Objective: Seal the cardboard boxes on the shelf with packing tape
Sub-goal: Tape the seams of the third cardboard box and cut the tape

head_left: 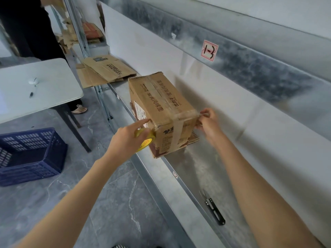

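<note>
A brown cardboard box [161, 108] with printed characters stands on the metal shelf [195, 169]. A strip of clear tape runs across its near top edge, from corner to corner. My left hand [125, 138] grips a yellow tape roll [146, 139] against the box's near left corner, index finger stretched along the box edge. My right hand [207, 120] pinches the tape's end at the box's right corner. The roll is partly hidden by my fingers.
Black thread snips [213, 208] lie on the shelf near its front edge. Flattened cardboard [105, 70] lies further along the shelf. A white table [35, 86] and a blue plastic crate [30, 154] stand on the floor to the left. A person stands behind the table.
</note>
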Demonstrator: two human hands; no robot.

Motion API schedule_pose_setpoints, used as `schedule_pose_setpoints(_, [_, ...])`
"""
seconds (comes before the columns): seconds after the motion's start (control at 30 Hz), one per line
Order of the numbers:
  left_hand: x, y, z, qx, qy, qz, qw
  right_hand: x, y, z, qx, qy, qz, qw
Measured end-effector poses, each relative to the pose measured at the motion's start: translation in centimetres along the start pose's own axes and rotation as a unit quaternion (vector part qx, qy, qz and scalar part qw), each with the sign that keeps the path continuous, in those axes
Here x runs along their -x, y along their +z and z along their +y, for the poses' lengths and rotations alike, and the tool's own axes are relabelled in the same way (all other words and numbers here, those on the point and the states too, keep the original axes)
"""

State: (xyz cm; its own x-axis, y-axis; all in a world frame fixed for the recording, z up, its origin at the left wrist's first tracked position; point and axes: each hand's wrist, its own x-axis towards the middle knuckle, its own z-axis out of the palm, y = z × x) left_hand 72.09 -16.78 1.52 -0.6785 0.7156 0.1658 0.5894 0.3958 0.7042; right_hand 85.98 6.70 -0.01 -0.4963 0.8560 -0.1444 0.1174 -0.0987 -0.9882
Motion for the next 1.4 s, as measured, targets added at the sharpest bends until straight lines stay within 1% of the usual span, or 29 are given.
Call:
schedule_pose_setpoints(0.1, [0.0, 0.3, 0.1, 0.004, -0.005, 0.003, 1.000, -0.5, 0.9, 1.0, -0.040, 0.036, -0.005, 0.999])
schedule_pose_setpoints(0.2, [0.1, 0.4, 0.3, 0.010, -0.004, 0.005, 1.000, -0.6, 0.7, 1.0, -0.019, 0.037, -0.021, 0.999])
schedule_pose_setpoints(0.27, [0.2, 0.5, 0.5, 0.010, -0.009, 0.007, 1.000, -0.8, 0.3, 0.4, 0.021, 0.032, -0.029, 0.999])
schedule_pose_setpoints(0.33, [0.2, 0.5, 0.7, 0.007, -0.012, 0.009, 1.000, -0.7, 0.1, -0.1, 0.091, 0.032, -0.033, 0.995])
schedule_pose_setpoints(0.4, [0.3, 0.4, 0.7, 0.000, -0.019, 0.007, 1.000, -0.2, 0.0, 0.0, 0.161, 0.050, -0.041, 0.985])
schedule_pose_setpoints(0.47, [0.4, 0.2, 0.6, -0.001, -0.032, -0.005, 0.999, 0.6, 0.1, 0.7, 0.173, 0.074, -0.050, 0.981])
schedule_pose_setpoints(0.5, [0.5, 0.1, 0.6, 0.002, -0.037, -0.007, 0.999, 0.9, 0.3, 0.8, 0.158, 0.073, -0.039, 0.984])
schedule_pose_setpoints(0.53, [0.6, 0.0, 0.5, 0.002, -0.040, -0.007, 0.999, 1.2, 0.4, 0.6, 0.141, 0.055, -0.005, 0.989])
schedule_pose_setpoints(0.57, [0.7, -0.1, 0.6, -0.001, -0.041, -0.007, 0.999, 1.4, 0.6, 0.1, 0.126, 0.023, 0.050, 0.991])
schedule_pose_setpoints(0.63, [0.8, -0.1, 0.9, -0.004, -0.044, -0.008, 0.999, 2.2, 1.0, -1.7, 0.087, -0.064, 0.154, 0.982])
schedule_pose_setpoints(0.67, [0.8, 0.0, 1.1, 0.008, -0.051, -0.014, 0.999, 2.8, 1.5, -2.7, 0.076, -0.103, 0.171, 0.977])
schedule_pose_setpoints(0.7, [0.8, 0.0, 1.3, 0.037, -0.061, -0.026, 0.997, 3.6, 2.2, -3.6, 0.084, -0.131, 0.156, 0.975])
schedule_pose_setpoints(0.73, [0.8, 0.0, 1.4, 0.078, -0.070, -0.044, 0.994, 4.2, 3.0, -4.1, 0.113, -0.145, 0.120, 0.976])
schedule_pose_setpoints(0.8, [1.0, -0.2, 1.7, 0.154, -0.079, -0.092, 0.981, 4.9, 4.5, -4.5, 0.200, -0.134, 0.042, 0.970])
schedule_pose_setpoints(0.83, [1.0, -0.5, 1.8, 0.181, -0.084, -0.119, 0.973, 4.9, 5.0, -4.5, 0.246, -0.127, 0.025, 0.961])
schedule_pose_setpoints(0.9, [1.1, -1.0, 1.7, 0.245, -0.103, -0.171, 0.949, 4.4, 5.4, -4.5, 0.300, -0.131, 0.018, 0.945])
schedule_pose_setpoints(1.0, [1.2, -1.2, 1.5, 0.327, -0.100, -0.223, 0.913, 3.4, 4.7, -4.3, 0.330, -0.118, -0.004, 0.936])
schedule_pose_setpoints(1.03, [1.2, -1.1, 1.6, 0.335, -0.091, -0.233, 0.908, 3.1, 4.3, -4.3, 0.336, -0.110, -0.016, 0.935])
schedule_pose_setpoints(1.17, [0.4, -0.9, 1.3, 0.320, -0.070, -0.260, 0.909, 2.4, 3.4, -4.3, 0.335, -0.091, -0.046, 0.937])
schedule_pose_setpoints(1.2, [0.1, -1.0, 0.9, 0.304, -0.063, -0.268, 0.912, 2.2, 3.4, -4.3, 0.337, -0.090, -0.050, 0.936])
schedule_pose_setpoints(1.3, [0.2, -0.7, -0.4, 0.210, -0.034, -0.280, 0.936, 1.9, 3.5, -4.4, 0.351, -0.087, -0.066, 0.930])
schedule_pose_setpoints(1.4, [0.3, 0.5, -0.4, 0.192, -0.015, -0.257, 0.947, 1.8, 3.4, -4.4, 0.342, -0.080, -0.058, 0.935])
